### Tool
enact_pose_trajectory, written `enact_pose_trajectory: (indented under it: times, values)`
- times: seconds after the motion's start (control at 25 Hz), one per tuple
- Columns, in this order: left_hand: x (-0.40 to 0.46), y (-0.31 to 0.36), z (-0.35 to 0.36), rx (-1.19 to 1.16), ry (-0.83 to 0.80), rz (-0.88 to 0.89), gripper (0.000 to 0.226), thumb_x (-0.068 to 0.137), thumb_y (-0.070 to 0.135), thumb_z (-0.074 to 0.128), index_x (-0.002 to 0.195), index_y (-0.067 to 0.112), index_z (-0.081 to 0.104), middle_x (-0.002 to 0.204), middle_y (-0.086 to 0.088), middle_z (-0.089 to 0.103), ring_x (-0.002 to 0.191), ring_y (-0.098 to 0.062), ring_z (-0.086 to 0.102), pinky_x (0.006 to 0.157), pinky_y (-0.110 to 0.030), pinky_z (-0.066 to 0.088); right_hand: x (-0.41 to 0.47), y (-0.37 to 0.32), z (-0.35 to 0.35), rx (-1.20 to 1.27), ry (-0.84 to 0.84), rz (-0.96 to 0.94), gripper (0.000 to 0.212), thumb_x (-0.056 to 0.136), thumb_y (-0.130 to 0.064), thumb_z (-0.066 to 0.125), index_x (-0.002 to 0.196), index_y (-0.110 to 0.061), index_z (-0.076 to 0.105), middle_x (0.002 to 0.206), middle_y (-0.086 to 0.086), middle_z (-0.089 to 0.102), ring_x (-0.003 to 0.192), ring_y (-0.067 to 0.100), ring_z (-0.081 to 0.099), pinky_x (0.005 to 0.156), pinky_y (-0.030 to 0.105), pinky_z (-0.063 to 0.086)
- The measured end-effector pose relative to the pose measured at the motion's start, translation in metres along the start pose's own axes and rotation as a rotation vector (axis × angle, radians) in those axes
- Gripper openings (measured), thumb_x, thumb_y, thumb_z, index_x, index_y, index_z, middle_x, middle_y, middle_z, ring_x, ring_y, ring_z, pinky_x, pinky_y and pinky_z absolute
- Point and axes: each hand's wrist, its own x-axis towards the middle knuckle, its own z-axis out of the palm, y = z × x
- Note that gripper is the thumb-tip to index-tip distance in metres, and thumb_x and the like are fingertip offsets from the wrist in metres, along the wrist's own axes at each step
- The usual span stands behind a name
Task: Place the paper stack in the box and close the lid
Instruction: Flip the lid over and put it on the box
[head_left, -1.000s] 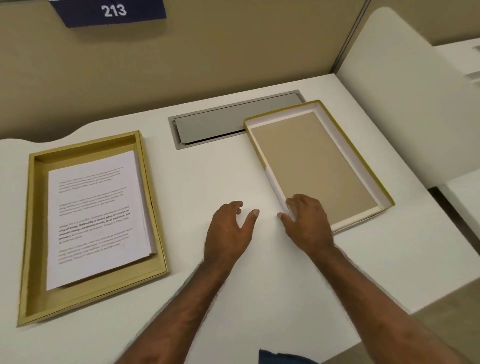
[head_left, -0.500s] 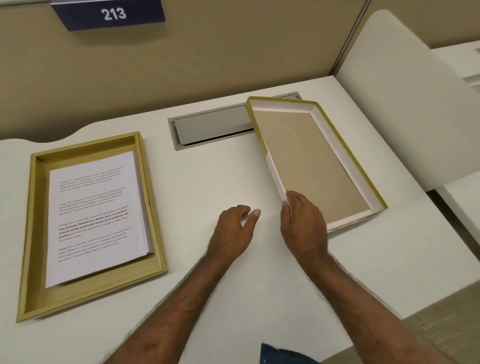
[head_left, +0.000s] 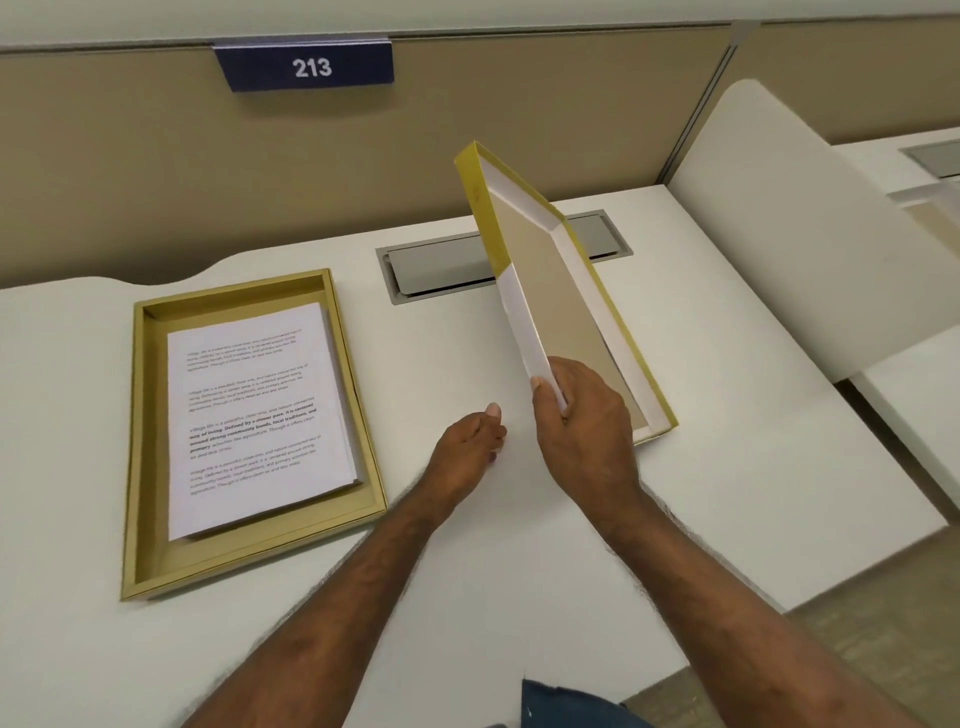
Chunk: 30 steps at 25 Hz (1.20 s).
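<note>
A flat gold box (head_left: 150, 566) lies open on the left of the white desk, with the printed paper stack (head_left: 254, 415) inside it. The gold lid (head_left: 550, 291), white and tan inside, is tilted up on its right long edge at the middle right. My right hand (head_left: 582, 426) grips the lid's near left edge, thumb on the outside. My left hand (head_left: 470, 441) rests on the desk just left of it, fingers loosely curled, holding nothing.
A grey cable hatch (head_left: 447, 270) is set into the desk (head_left: 727, 415) behind the lid. A beige partition with a blue "213" sign (head_left: 306, 67) runs along the back. A white divider panel (head_left: 810, 223) stands at the right. The desk's front edge is near my arms.
My right hand took hold of the lid's left edge and raised it, so the lid went from lying flat to standing steeply tilted. My left hand curled slightly and stayed in place.
</note>
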Motion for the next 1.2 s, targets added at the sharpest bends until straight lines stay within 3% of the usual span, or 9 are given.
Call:
enact_pose_trajectory:
  times: [0.08,0.24,0.48,0.64,0.76,0.88,1.0,1.12,1.2]
  values:
    - [-0.004,0.0,-0.011,-0.032,-0.037,-0.019,0.063,0.104,0.064,0.041,0.139,0.016,0.061,0.137,-0.003,0.069,0.12,-0.02,0.068,0.105,-0.038,0.056,-0.002,-0.025,-0.002,0.057,0.018,0.003,0.018,0.11,-0.021,0.057,0.093,-0.02,0.063,0.078,-0.016,0.057,0.073,0.003,0.057,0.068,0.021,0.044]
    - [-0.015,-0.002,-0.039,-0.089,-0.074,-0.076,0.071,0.104,0.065,0.035,0.149,0.012,0.051,0.147,-0.007,0.061,0.123,-0.023,0.064,0.105,-0.035,0.053,-0.006,-0.068,-0.019,0.245,0.022,0.042,0.015,0.108,-0.032,0.062,0.102,-0.022,0.072,0.086,-0.006,0.072,0.074,0.012,0.067,0.057,0.02,0.056]
    - [-0.039,-0.006,-0.076,-0.28,-0.091,-0.139,0.068,0.102,0.069,0.032,0.138,0.019,0.061,0.137,-0.008,0.068,0.125,-0.026,0.066,0.109,-0.044,0.053,-0.001,-0.105,-0.055,0.687,-0.001,0.207,0.017,0.106,-0.025,0.068,0.113,-0.015,0.08,0.1,0.003,0.084,0.087,0.021,0.08,0.077,0.041,0.069]
    - [-0.053,-0.004,-0.102,-0.349,0.028,-0.034,0.058,0.103,0.065,0.043,0.126,0.02,0.069,0.123,-0.008,0.075,0.112,-0.022,0.072,0.092,-0.039,0.063,0.004,-0.108,-0.063,0.959,-0.029,0.271,0.018,0.104,-0.02,0.068,0.114,-0.011,0.08,0.1,0.005,0.084,0.088,0.022,0.079,0.078,0.04,0.068]
    - [-0.068,-0.006,-0.125,-0.316,0.153,0.058,0.057,0.093,0.071,0.055,0.112,0.022,0.075,0.109,-0.006,0.078,0.103,-0.025,0.07,0.083,-0.041,0.059,0.007,-0.103,-0.058,1.101,-0.038,0.316,0.036,0.106,-0.02,0.065,0.134,0.002,0.069,0.112,0.011,0.077,0.097,0.025,0.074,0.091,0.045,0.063]
    - [-0.084,-0.013,-0.153,-0.291,0.253,0.14,0.058,0.091,0.074,0.055,0.117,0.025,0.072,0.117,-0.006,0.077,0.113,-0.024,0.071,0.099,-0.048,0.059,0.007,-0.095,-0.039,1.16,-0.09,0.392,0.045,0.108,-0.022,0.06,0.146,0.002,0.061,0.128,0.015,0.073,0.112,0.028,0.071,0.105,0.048,0.057]
    - [-0.105,-0.021,-0.183,-0.221,0.37,0.184,0.055,0.096,0.071,0.052,0.129,0.029,0.064,0.12,0.004,0.075,0.116,-0.017,0.069,0.095,-0.037,0.059,0.003,-0.088,-0.007,1.122,-0.222,0.487,0.044,0.11,-0.026,0.054,0.146,-0.003,0.065,0.143,0.016,0.069,0.124,0.031,0.067,0.11,0.05,0.054]
    - [-0.125,-0.033,-0.21,-0.152,0.48,0.195,0.058,0.099,0.067,0.051,0.138,0.025,0.058,0.126,0.006,0.071,0.119,-0.015,0.067,0.09,-0.027,0.056,-0.006,-0.083,0.031,0.996,-0.32,0.525,0.039,0.111,-0.029,0.052,0.135,-0.007,0.074,0.127,0.013,0.075,0.113,0.029,0.071,0.1,0.046,0.056]
    - [-0.135,-0.042,-0.226,-0.122,0.567,0.198,0.053,0.1,0.062,0.053,0.137,0.024,0.059,0.126,0.003,0.07,0.118,-0.018,0.067,0.086,-0.023,0.054,-0.012,-0.082,0.058,0.908,-0.346,0.556,0.036,0.111,-0.037,0.055,0.113,-0.018,0.085,0.11,0.004,0.078,0.096,0.023,0.076,0.088,0.042,0.058]
